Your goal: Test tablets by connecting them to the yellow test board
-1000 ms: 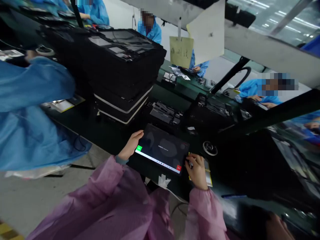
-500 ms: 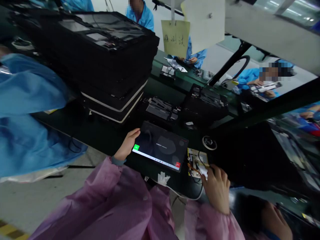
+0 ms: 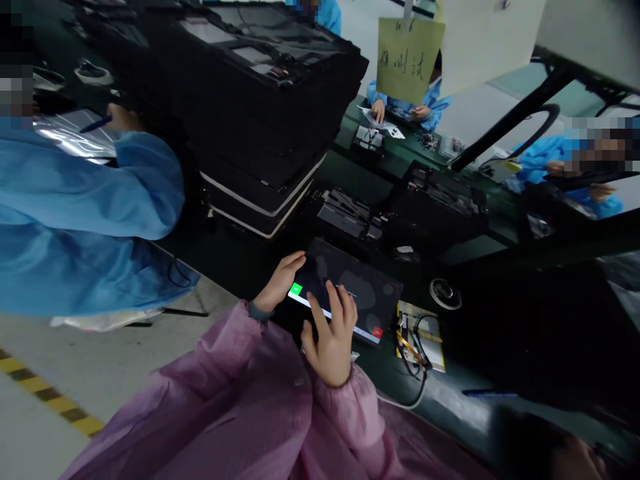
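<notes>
A tablet [image 3: 374, 283] with a lit dark screen lies tilted in front of me. It shows a green square at its left, a red one at its right and a white bar along the near edge. My left hand [image 3: 280, 283] holds the tablet by its left edge, thumb on top. Over the screen is my right hand [image 3: 331, 333], fingers spread and holding nothing; whether a fingertip touches the glass I cannot tell. Right of the tablet lies a yellow-and-white flat part [image 3: 431, 327] with a black cable and an orange strip on it.
A tall stack of black trays [image 3: 260, 133] stands at the back left. A tape roll [image 3: 445, 293] and a blue pen [image 3: 490, 393] lie to the right. Behind are parts in a black tray [image 3: 345, 217]. A co-worker's blue sleeve [image 3: 90, 187] is on the left.
My right hand has left the flat part with the cable and moved left over the tablet's screen. My left hand still holds the tablet. The camera view has shifted left.
</notes>
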`<state>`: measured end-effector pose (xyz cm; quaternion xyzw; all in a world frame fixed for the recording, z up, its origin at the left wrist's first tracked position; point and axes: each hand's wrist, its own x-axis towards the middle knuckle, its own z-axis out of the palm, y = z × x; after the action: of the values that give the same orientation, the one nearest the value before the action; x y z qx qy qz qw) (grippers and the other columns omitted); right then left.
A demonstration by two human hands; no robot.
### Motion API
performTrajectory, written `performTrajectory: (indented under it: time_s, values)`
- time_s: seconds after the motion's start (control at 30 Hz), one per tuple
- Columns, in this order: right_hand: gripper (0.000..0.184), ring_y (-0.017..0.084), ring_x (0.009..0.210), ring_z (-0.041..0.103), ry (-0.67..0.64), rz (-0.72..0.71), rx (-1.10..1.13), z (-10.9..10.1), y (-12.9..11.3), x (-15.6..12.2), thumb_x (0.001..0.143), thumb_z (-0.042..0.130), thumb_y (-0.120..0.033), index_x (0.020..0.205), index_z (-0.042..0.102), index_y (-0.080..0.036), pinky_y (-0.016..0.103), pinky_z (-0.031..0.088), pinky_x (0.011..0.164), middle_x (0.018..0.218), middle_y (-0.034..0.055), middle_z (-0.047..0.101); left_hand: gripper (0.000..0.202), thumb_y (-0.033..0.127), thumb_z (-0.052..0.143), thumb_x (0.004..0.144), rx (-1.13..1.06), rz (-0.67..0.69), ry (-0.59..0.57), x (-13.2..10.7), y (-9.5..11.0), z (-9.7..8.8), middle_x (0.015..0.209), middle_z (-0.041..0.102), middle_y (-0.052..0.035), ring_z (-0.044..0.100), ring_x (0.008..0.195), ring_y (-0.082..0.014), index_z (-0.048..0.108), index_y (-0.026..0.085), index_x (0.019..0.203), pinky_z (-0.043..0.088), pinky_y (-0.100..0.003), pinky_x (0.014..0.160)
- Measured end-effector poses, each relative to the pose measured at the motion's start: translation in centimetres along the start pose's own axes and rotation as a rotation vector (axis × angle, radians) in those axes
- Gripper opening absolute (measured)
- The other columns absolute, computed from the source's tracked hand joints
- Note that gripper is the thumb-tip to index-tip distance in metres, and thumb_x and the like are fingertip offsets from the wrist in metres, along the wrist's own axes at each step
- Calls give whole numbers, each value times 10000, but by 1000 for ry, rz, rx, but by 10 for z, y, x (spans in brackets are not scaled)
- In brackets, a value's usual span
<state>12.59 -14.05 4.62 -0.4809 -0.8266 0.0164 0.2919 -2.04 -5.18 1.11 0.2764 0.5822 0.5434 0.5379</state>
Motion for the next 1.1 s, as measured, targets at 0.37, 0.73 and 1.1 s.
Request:
performTrajectory:
  time_s: [0.37, 0.73, 1.1]
  values:
    - [309, 324, 1330, 353, 22, 217, 74, -10, 12, -52, 851, 487, -141, 1122, 613, -222, 580, 379, 1035, 1370, 99, 462, 304, 360, 652, 771, -35, -44, -9, 2, -4, -1, 1212, 669, -59, 521, 1246, -276, 719, 202, 1023, 364, -374, 1078]
    - [381, 328, 1332, 345, 10, 175, 49, -1, 12, -29, 856, 489, -177, 1210, 607, -254, 590, 352, 1043, 1384, 84, 463, 332, 376, 645, 774, 12, -37, 5, 1, -3, -1, 1236, 659, -60, 532, 1236, -268, 711, 198, 1046, 364, -364, 1070]
    - [382, 297, 1269, 410, 135, 212, 30, -34, 19, 16, 882, 452, -166, 1236, 570, -249, 537, 350, 1051, 1335, 83, 495, 290, 348, 644, 784, 27, -33, 23, 0, -1, -1, 1225, 661, -56, 514, 1254, -267, 715, 205, 1025, 339, -369, 1097]
